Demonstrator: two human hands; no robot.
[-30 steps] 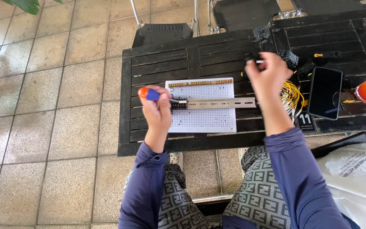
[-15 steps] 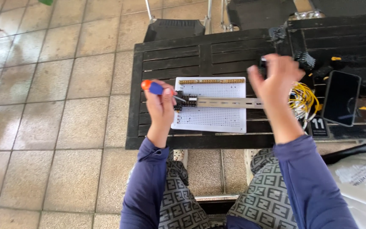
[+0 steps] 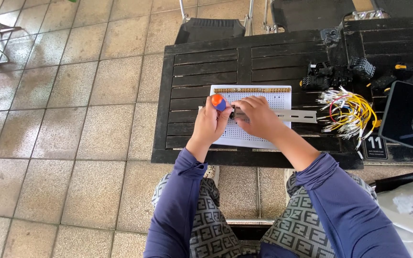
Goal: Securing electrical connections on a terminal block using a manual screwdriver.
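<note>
With the left hand point(image 3: 210, 125) clenching an orange-and-blue-handled screwdriver point(image 3: 218, 102) and the right hand point(image 3: 258, 117) pinching the grey metal rail point(image 3: 296, 115), a tilted tip could slip off the screw.

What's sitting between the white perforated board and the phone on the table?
In the head view, a bundle of yellow and white wires lies between the white perforated board and the phone.

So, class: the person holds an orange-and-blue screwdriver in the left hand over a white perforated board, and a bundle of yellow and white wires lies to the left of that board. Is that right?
Not quite. In the head view the wires lie to the right of the board, not the left. The left hand does hold the screwdriver over it.
</note>
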